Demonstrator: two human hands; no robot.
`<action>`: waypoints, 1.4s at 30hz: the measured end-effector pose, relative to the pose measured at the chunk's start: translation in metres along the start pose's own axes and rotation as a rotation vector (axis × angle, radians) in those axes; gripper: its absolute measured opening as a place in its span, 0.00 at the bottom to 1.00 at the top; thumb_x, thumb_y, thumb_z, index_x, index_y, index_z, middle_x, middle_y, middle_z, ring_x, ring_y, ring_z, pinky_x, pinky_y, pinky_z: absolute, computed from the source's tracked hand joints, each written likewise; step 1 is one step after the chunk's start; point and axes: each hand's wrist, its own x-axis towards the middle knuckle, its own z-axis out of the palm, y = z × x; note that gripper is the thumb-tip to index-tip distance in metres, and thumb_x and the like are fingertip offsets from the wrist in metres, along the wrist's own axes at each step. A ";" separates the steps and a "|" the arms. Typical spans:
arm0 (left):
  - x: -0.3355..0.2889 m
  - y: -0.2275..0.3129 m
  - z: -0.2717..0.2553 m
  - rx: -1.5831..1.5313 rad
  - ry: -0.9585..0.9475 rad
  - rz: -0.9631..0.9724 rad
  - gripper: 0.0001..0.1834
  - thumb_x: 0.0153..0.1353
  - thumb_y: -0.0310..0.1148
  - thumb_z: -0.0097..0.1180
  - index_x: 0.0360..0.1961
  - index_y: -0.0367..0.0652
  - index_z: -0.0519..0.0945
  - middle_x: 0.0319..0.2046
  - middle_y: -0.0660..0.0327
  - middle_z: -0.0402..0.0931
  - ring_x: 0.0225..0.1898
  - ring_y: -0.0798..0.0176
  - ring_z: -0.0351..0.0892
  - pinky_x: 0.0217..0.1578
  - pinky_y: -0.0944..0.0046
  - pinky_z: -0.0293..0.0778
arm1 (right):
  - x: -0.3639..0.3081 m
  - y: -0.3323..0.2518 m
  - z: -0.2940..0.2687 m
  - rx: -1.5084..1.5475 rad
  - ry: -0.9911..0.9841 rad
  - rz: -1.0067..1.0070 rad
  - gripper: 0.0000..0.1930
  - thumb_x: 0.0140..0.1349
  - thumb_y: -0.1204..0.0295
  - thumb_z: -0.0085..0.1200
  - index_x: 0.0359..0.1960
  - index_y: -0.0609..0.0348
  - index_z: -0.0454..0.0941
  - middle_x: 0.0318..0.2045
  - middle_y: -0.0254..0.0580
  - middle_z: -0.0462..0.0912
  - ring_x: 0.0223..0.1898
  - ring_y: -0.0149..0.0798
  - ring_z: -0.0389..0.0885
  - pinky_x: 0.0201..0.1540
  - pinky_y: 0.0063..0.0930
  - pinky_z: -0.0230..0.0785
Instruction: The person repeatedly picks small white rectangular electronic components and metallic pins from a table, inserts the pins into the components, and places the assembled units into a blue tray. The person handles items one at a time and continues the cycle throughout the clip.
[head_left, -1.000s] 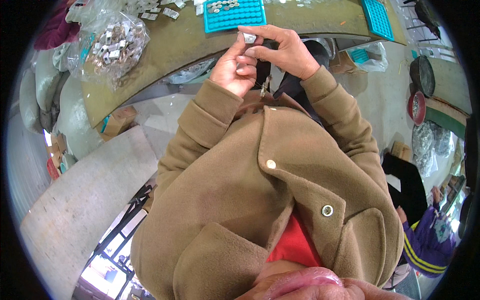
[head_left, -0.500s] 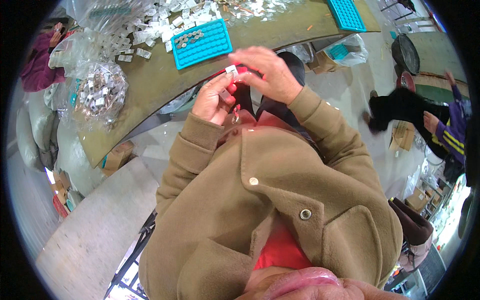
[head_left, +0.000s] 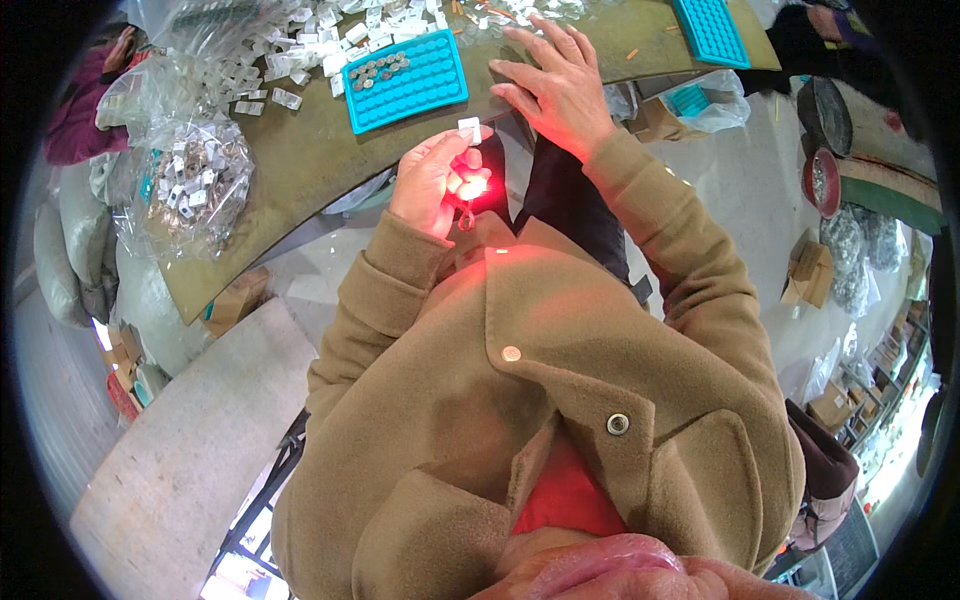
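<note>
Between thumb and forefinger, my left hand (head_left: 425,185) pinches a small white plastic piece (head_left: 470,129) in front of the table edge. A bright red light (head_left: 471,187) glows at its lower fingers, and a small reddish loop (head_left: 466,218) hangs below; what gives the light is hidden. My right hand (head_left: 565,95) is apart from the left, its fingers spread over the table edge and nothing seen in them. Left of those fingertips lies a turquoise tray (head_left: 425,95) with rows of round hollows. Several round silvery discs (head_left: 378,70) sit in its upper left part.
White plastic pieces (head_left: 300,48) are heaped on the table (head_left: 290,165) behind the tray. A clear bag (head_left: 195,185) of similar parts stands at the left. Another turquoise tray (head_left: 712,35) lies far right, above an open carton (head_left: 662,118). Other people show at both sides.
My right hand has left the left hand and moved up and right to the table edge, fingers spreading. The red light glows brighter. The person at the right has moved farther back.
</note>
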 end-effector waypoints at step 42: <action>0.010 0.005 -0.006 -0.412 -0.150 -0.115 0.15 0.67 0.37 0.54 0.51 0.42 0.75 0.40 0.61 0.80 0.33 0.73 0.80 0.21 0.81 0.70 | 0.011 0.012 -0.015 1.558 -0.127 0.804 0.07 0.69 0.72 0.50 0.42 0.61 0.76 0.36 0.36 0.81 0.35 0.28 0.80 0.38 0.20 0.74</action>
